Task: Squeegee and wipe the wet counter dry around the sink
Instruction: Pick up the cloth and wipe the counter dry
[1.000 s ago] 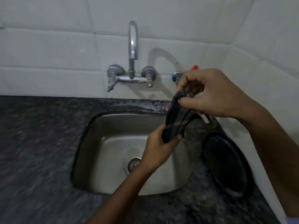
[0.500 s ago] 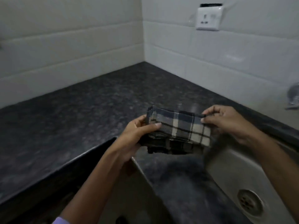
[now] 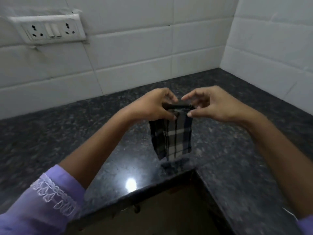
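Purple sleeve [image 3: 50,197] sits nearest on the left arm, lace trim at the cuff, and both forearms reach out over the inside corner of a dark speckled stone counter [image 3: 67,133]. A light glares off the polished bit just below the arms, so it may be damp there, hard to say for sure.

Out past that, the checked cloth [image 3: 171,138] hangs straight down from the fingertips, folded into a narrow strip, its bottom end just above the counter or barely brushing it, can't tell which. It looks soft, light and floppy, zero stiffness, so I'd guess it only keeps its shape where it's held. Best grip seems to be exactly where it is now, along the top fold, one corner per side.

Left hand [image 3: 152,106] pinches the top left corner between thumb and fingers. Right hand [image 3: 211,104] pinches the top right corner with thumb and a lower finger, while its other fingers are curled loosely above, not touching the cloth. The two sets of fingertips are close together, cloth edge stretched between them.

Beyond the fingers it's more counter, then white wall tiles [image 3: 135,56], with a socket panel [image 3: 49,29] up to the left. No sink in view.
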